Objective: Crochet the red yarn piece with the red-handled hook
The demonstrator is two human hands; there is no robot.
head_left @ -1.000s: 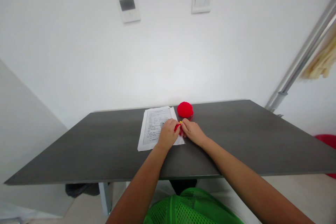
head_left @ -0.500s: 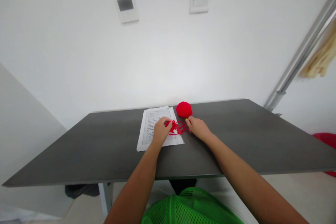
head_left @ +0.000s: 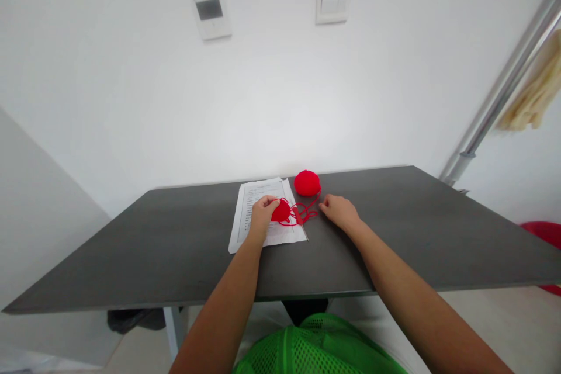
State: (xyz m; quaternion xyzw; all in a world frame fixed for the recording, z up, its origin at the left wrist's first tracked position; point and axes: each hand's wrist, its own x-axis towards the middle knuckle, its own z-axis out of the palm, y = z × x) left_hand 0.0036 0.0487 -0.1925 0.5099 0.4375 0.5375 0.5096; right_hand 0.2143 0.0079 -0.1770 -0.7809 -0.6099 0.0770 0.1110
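Note:
My left hand (head_left: 263, 213) rests over the printed sheet and pinches the edge of a small flat red yarn piece (head_left: 281, 211) between thumb and fingers. Loose loops of red yarn (head_left: 312, 214) run to the right from this piece. Behind them sits a round ball of red yarn (head_left: 307, 183), with a strand trailing down towards the loops. My right hand (head_left: 338, 210) lies on the table just right of the loops, apart from them. Its fingers are curled; whatever they hold, if anything, is hidden.
A sheet of printed paper (head_left: 245, 222) lies under the left hand and part of the yarn. The dark grey table (head_left: 175, 245) stands against a white wall with a switch panel (head_left: 333, 0) and a control unit (head_left: 213, 15). Green mesh fabric (head_left: 315, 347) is below the table edge.
My right hand has moved slightly right, away from the yarn loops. The yellow spot at its fingertips no longer shows. My left hand has shifted a little left, showing more of the red piece.

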